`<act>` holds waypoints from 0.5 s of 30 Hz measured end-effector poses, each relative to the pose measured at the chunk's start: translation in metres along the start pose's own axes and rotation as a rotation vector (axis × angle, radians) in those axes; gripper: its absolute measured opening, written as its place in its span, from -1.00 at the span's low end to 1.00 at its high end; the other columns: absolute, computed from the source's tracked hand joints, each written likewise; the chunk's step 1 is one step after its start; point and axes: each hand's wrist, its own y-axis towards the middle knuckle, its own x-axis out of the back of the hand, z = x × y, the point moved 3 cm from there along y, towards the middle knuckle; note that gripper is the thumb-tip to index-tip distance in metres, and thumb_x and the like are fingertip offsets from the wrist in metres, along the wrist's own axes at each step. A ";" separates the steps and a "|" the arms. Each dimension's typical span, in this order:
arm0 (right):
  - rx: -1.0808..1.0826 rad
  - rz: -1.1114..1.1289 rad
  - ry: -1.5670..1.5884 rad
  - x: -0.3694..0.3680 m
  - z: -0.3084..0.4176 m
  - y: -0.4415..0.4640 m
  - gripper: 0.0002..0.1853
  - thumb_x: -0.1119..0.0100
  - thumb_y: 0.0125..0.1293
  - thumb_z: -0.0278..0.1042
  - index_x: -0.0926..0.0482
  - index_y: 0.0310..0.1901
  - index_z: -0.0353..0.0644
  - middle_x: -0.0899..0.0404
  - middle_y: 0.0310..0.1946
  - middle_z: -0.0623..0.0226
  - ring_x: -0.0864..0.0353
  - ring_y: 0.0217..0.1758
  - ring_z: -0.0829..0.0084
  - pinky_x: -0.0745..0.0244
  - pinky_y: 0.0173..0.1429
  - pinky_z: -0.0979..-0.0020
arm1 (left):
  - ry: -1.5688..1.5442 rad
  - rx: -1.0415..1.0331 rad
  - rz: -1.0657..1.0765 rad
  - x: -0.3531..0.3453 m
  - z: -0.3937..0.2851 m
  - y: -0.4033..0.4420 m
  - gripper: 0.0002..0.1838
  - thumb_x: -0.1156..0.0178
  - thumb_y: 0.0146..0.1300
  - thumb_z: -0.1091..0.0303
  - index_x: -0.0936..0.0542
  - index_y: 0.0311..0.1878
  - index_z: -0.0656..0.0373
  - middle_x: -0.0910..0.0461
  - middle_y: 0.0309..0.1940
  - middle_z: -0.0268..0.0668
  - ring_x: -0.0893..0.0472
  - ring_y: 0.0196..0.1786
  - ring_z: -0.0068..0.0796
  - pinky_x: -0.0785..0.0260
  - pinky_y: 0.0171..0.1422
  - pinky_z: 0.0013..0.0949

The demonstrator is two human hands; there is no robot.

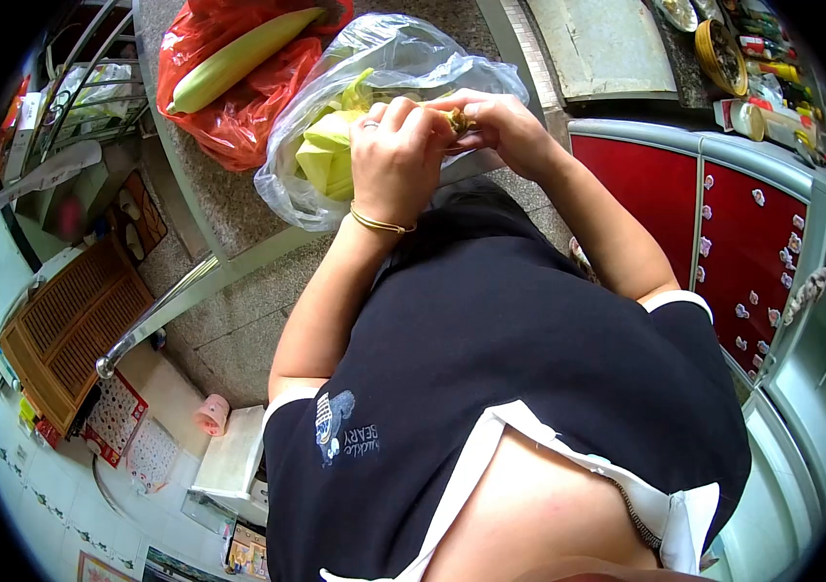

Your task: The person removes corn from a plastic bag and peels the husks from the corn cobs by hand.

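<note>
My left hand (398,155) is closed around what looks like an ear of corn, mostly hidden behind the fingers. Its brown, silky tip (459,120) shows between my two hands. The fingers of my right hand (505,131) pinch at that tip. Both hands are over a clear plastic bag (287,184) holding pale green husk leaves (324,160). Left of it, a long light green ear (238,63), seemingly corn in its husk, lies on a red plastic bag (229,141).
The bags rest on a speckled stone counter (243,209) with a metal edge. Red cabinet doors (636,194) stand to the right, below a counter with jars and a wicker basket (720,58). A metal rail (156,315) and a slatted wooden door (69,325) are at left.
</note>
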 end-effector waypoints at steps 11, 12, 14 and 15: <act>-0.046 -0.046 0.021 0.002 -0.012 0.002 -0.65 -0.04 0.37 -0.28 -0.52 0.11 -0.27 -0.61 -0.16 0.27 -0.63 -0.19 0.53 -0.58 -0.04 0.49 | 0.171 -0.037 0.116 -0.009 0.004 -0.003 -0.87 -0.24 0.09 0.47 -0.47 -0.33 0.10 -0.46 -0.38 -0.26 -0.49 -0.28 -0.19 -0.35 -0.16 -0.20; -0.038 -0.045 -0.032 0.002 -0.010 0.002 -0.62 -0.05 0.38 -0.26 -0.51 0.10 -0.34 -0.60 -0.12 0.20 -0.62 -0.12 0.51 -0.60 -0.04 0.46 | 0.083 -0.089 0.082 -0.009 0.008 -0.005 -0.86 -0.24 0.08 0.49 -0.46 -0.32 0.11 -0.46 -0.37 -0.24 -0.48 -0.27 -0.17 -0.35 -0.17 -0.19; -0.041 -0.096 -0.058 0.006 -0.014 0.004 -0.64 -0.03 0.39 -0.25 -0.52 0.08 -0.32 -0.61 -0.13 0.22 -0.62 -0.12 0.51 -0.60 -0.05 0.46 | -0.041 -0.153 0.060 -0.007 0.014 -0.012 -0.81 -0.24 0.07 0.55 -0.44 -0.30 0.12 -0.45 -0.34 -0.20 -0.47 -0.21 -0.15 -0.37 -0.08 -0.20; -0.045 -0.142 -0.086 0.008 -0.017 0.007 -0.65 -0.02 0.40 -0.25 -0.54 0.07 -0.31 -0.61 -0.13 0.23 -0.63 -0.13 0.51 -0.60 -0.06 0.46 | -0.042 -0.154 0.063 -0.009 0.018 -0.016 -0.81 -0.24 0.07 0.55 -0.44 -0.30 0.12 -0.45 -0.34 -0.20 -0.47 -0.21 -0.15 -0.37 -0.08 -0.20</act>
